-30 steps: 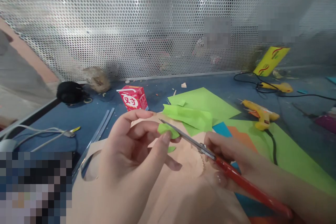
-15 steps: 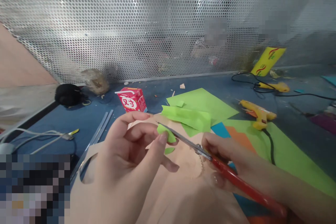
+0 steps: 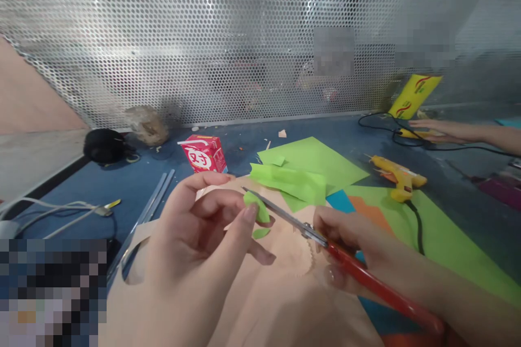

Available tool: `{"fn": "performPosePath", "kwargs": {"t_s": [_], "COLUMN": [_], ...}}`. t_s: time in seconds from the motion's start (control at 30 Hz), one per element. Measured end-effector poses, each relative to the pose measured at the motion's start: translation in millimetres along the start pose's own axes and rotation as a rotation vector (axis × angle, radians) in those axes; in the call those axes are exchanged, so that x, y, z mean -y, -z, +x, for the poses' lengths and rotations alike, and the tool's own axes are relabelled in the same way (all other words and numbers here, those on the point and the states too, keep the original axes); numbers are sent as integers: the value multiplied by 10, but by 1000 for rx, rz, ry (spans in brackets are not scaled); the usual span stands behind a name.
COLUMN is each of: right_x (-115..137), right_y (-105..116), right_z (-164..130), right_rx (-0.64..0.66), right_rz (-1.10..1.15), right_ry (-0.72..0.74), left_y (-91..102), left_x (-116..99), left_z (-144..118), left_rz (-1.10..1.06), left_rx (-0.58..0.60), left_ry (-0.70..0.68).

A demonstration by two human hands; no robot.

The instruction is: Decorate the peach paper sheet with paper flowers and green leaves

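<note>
Between the thumb and fingers of my left hand (image 3: 203, 238) is a small piece of light green paper (image 3: 261, 212) with a curved edge. My right hand (image 3: 362, 249) is closed round red-handled scissors (image 3: 366, 274). Their metal blades point up and left, lying along the right edge of the green piece, and look nearly closed. Just below the held piece, a small green leaf-shaped scrap (image 3: 261, 233) lies on a sheet of tan material (image 3: 285, 293) under both hands.
Green sheets (image 3: 317, 162), blue and orange pieces lie behind my right hand. A yellow glue gun (image 3: 402, 178) with a black cord rests at the right. A red drink carton (image 3: 204, 153) stands behind my left hand. Another person's hand (image 3: 437, 131) reaches to a second yellow glue gun.
Another person's hand has come in from the right onto the far yellow glue gun. The held green piece has turned slightly and looks narrower; the scissors have barely moved.
</note>
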State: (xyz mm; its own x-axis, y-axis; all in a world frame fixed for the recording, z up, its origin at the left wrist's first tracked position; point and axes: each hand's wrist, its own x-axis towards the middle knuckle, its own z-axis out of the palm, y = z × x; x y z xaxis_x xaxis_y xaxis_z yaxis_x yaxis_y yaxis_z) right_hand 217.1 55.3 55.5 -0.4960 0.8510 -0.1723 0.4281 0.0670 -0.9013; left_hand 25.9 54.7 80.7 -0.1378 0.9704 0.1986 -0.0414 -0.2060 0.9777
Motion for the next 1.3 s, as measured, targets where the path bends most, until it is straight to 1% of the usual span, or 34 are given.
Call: {"fn": "performPosePath", "kwargs": {"t_s": [0.2, 0.4, 0.63, 0.8, 0.93, 1.1, 1.2, 1.3], "right_x": [0, 13, -2, -29, -25, -24, -27, -44], "right_y": [-5, -1, -8, -4, 5, 23, 33, 52], "right_z": [-4, -13, -8, 2, 43, 83, 105, 153], "right_rx": [-2, -13, -20, -26, -37, -91, -124, -233], "right_rz": [-6, -35, -62, -69, -45, -116, -157, -224], "right_ry": [19, -39, 6, 46, 7, -17, -13, -34], "left_y": [9, 11, 42, 22, 6, -26, -25, 16], "left_x": [-10, -1, 21, 17, 57, 101, 126, 185], "left_z": [12, 15, 22, 27, 69, 114, 132, 176], "left_rz": [-11, 44, 62, 64, 37, -12, -13, 0], "left_rx": [-46, 4, 29, 20, -2, -27, 2, 47], "left_ry": [4, -26, -52, -43, -47, -29, -3, 7]}}
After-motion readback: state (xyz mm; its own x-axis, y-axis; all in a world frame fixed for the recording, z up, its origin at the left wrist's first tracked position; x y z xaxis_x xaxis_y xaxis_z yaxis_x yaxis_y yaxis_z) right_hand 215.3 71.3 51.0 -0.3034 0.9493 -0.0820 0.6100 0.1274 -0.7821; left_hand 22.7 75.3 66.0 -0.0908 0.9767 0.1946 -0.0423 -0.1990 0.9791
